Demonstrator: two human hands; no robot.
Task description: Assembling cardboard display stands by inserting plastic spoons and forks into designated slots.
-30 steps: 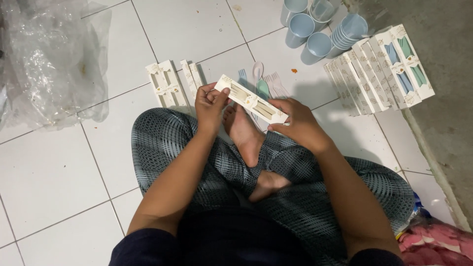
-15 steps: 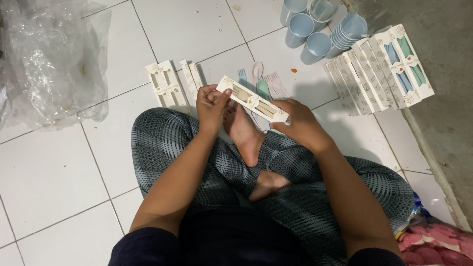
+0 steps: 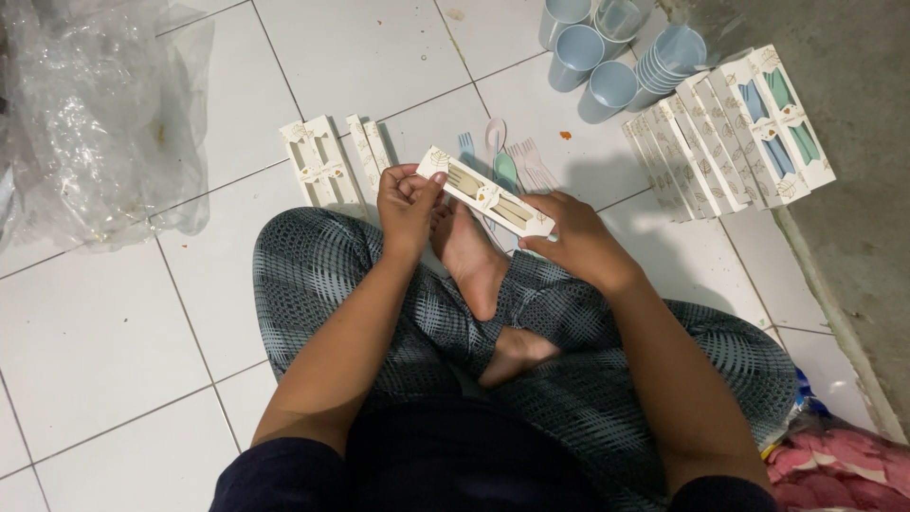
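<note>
— Hands first: where are they?
— Left hand (image 3: 409, 201) pinches one end of the white cutlery box (image 3: 485, 192), right hand (image 3: 573, 242) grips the other, above the crossed legs.
— Advice?
— Keep it level, I'd say, so the pale utensil inside stays seated.
— Other boxes?
— Filled boxes (image 3: 735, 133) lean in a row at right, blue and green pieces inside; empty ones (image 3: 322, 166) lie left; blue cups (image 3: 607, 47) beyond.
</note>
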